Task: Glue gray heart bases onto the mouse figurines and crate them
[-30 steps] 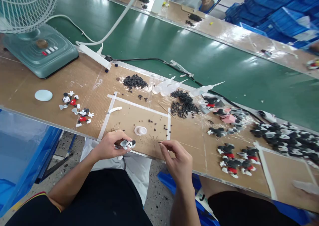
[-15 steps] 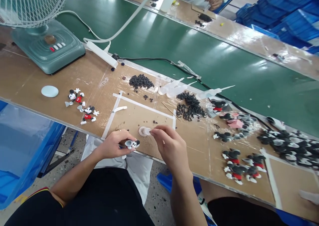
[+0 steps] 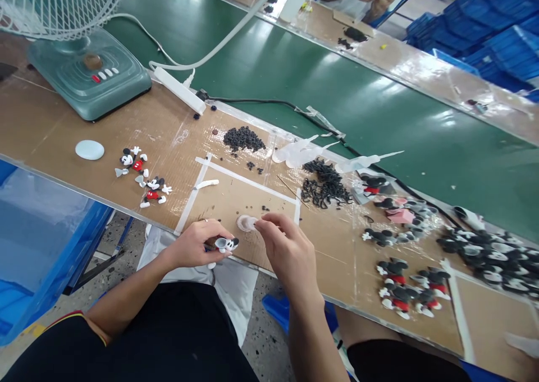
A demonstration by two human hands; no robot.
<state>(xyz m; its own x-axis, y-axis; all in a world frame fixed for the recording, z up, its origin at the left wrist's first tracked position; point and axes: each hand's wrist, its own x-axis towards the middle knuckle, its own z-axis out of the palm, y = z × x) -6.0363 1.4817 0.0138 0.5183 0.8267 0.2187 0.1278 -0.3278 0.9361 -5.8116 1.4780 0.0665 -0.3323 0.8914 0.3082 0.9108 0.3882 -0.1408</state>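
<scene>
My left hand [image 3: 201,244] is closed around a small mouse figurine [image 3: 226,245], whose black-and-white head with a grey cup-shaped part sticks out past the fingertips. A white piece of the figurine shows below the fingers. My right hand [image 3: 290,256] is closed in a pinch beside a small clear plastic cup [image 3: 245,223] on the cardboard-covered bench [image 3: 269,209]. Its fingertips reach the cup's right side, and whatever lies between them is too small to make out. A few tiny dark parts [image 3: 265,208] lie just behind the cup.
Two mouse figurines [image 3: 154,194] and a pale oval piece [image 3: 90,150] lie left. Behind are piles of small black beads [image 3: 244,139] and curved black pieces [image 3: 326,185], plus translucent glue bottles [image 3: 297,151]. More figurines [image 3: 396,298] lie right. A fan [image 3: 88,73] stands far left.
The whole view has shifted slightly. Both hands keep nearly the same pose, the left still around the figurine and the right still pinching at the clear cup.
</scene>
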